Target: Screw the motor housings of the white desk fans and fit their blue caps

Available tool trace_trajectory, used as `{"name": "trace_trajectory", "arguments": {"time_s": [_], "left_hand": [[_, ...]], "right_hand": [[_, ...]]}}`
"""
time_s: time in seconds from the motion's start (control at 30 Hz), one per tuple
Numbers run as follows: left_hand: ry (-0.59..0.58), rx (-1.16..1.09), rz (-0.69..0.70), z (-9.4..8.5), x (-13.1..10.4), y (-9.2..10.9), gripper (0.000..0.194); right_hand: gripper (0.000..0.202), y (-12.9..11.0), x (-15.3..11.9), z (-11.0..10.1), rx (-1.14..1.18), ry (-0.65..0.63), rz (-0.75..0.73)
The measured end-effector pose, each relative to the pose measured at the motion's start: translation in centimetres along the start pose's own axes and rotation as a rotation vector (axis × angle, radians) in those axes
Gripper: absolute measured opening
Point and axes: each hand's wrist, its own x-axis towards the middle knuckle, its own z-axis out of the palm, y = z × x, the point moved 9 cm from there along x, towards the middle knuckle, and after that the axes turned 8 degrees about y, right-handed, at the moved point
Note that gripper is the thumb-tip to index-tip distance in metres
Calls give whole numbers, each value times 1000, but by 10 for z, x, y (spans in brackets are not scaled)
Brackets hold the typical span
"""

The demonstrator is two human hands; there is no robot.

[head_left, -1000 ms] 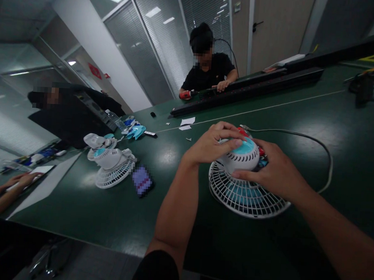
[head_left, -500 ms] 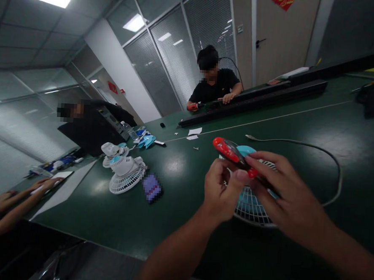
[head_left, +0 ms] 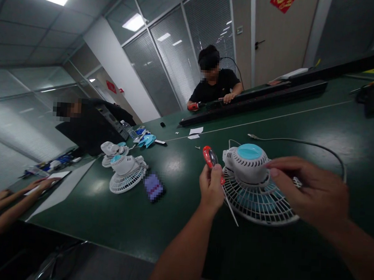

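A screwdriver (head_left: 210,156) with a red and black handle is in my left hand (head_left: 212,186), whose fingers are closed round it. Its thin shaft slants down in front of a fan. That fan (head_left: 251,167) lies on its grille, with a white motor housing and a light blue cap on top. My right hand (head_left: 310,192) is at the right side of the housing, thumb and forefinger brought together in a pinch. Whatever lies between those fingertips is hidden. The blue blades show through the grille.
More white fan parts (head_left: 126,172) stand left on the green table (head_left: 175,224), beside a purple patterned item (head_left: 154,187). A grey cable (head_left: 313,144) curves behind the fan. Across the table a person (head_left: 217,80) works at a long black bar (head_left: 255,103). Another person's forearms (head_left: 25,197) rest at left.
My right hand has let go of the screwdriver and moved right to the fan's housing. My left hand has lowered the screwdriver to the left, turning its shaft downward and uncovering the fan.
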Motion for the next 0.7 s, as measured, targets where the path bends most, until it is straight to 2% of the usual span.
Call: {"name": "trace_trajectory", "arguments": {"time_s": [0.03, 0.1, 0.17, 0.23, 0.33, 0.47, 0.57, 0.7], "left_hand": [[16, 45, -11, -5, 5, -6, 50], [58, 99, -29, -14, 17, -17, 38], [87, 149, -54, -19, 26, -29, 29], [78, 207, -84, -19, 32, -41, 26], [-5, 277, -110, -9, 31, -53, 26], [-83, 339, -71, 2, 24, -54, 23], [-104, 358, -57, 5, 20, -54, 25], [-156, 363, -54, 11, 18, -58, 26]], "right_hand": [[38, 16, 0, 0, -52, 24, 90], [81, 43, -3, 10, -117, -2, 250], [121, 62, -9, 31, -141, -122, 370], [140, 71, -16, 51, -158, -237, 463], [140, 76, -23, 63, -197, -308, 559], [122, 80, -20, 59, -241, -331, 583], [120, 98, -12, 44, -309, -313, 597], [118, 138, 6, 9, -448, -227, 605]]}}
